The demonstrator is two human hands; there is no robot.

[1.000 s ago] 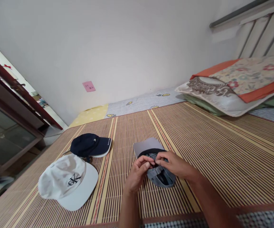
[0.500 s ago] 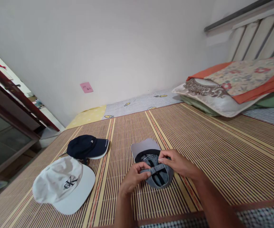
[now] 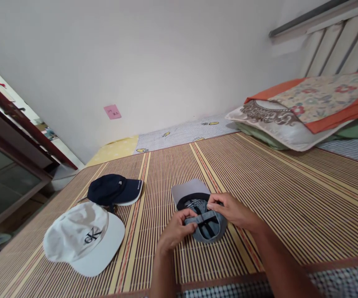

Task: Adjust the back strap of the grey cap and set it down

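At the near edge, a checked cloth [image 3: 234,289] shows beyond the border of a striped mat [image 3: 154,256]. Over the mat, the left hand [image 3: 176,228] has its thumb and fingers closed on the left part of the back strap [image 3: 205,216] of a gray cap [image 3: 210,236], and the right hand [image 3: 233,211] pinches the cap's rim by the strap's right end. A second ago the fingertips of both hands almost met over the strap; now they are apart, with the strap in plain sight between them and the back opening rounder. Compared with half a second ago, the grip looks nearly the same. The gray cap lies on the mat with its inside up and its brim [image 3: 188,190] pointing to the far left. To the left rests a white cap [image 3: 76,235] with dark letters, and just beyond it a navy cap [image 3: 106,188], brim to the right; whether those two touch cannot be told. Both stay put on the mat. At the far side run a yellow cloth [image 3: 116,150] and a checked sheet [image 3: 179,136], with a white pillow [image 3: 293,133] under an orange floral cloth [image 3: 324,96] at far right. Behind them, a pink note [image 3: 112,111] is on the wall [image 3: 172,62].
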